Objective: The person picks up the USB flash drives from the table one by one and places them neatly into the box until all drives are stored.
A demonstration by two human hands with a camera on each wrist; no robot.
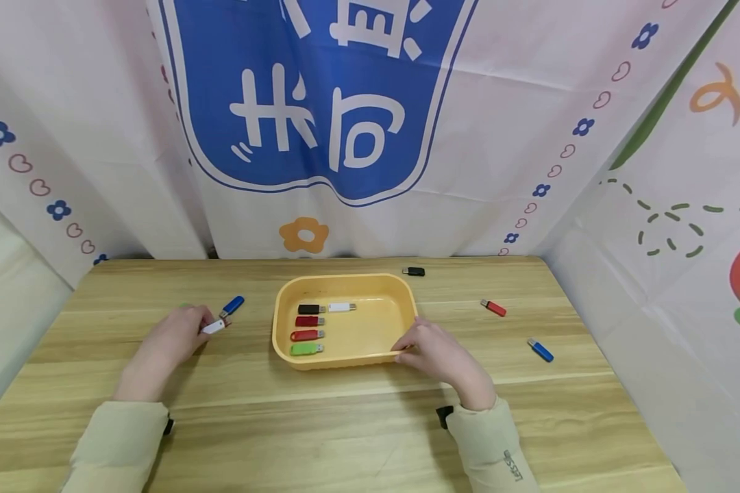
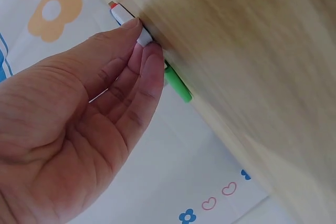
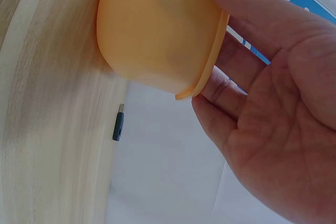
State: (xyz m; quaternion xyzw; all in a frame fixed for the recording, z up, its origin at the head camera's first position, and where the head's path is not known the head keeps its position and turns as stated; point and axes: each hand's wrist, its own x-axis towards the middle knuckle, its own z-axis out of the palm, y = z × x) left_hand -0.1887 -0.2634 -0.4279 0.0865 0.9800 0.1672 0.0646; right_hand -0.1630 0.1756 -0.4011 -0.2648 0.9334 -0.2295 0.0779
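Note:
My left hand pinches a white USB flash drive between thumb and fingertips, low over the table to the left of the yellow tray. A blue flash drive lies just beyond the white one. Mostly hidden behind the hand in the head view, a green flash drive shows past the fingertips in the left wrist view. My right hand grips the tray's rim at its front right corner. Inside the tray are a black, a white, a lime-green and two red flash drives.
Loose on the wooden table, a black flash drive lies behind the tray's right end. Further right are a red one and another blue one. A printed cloth hangs along the table's back edge.

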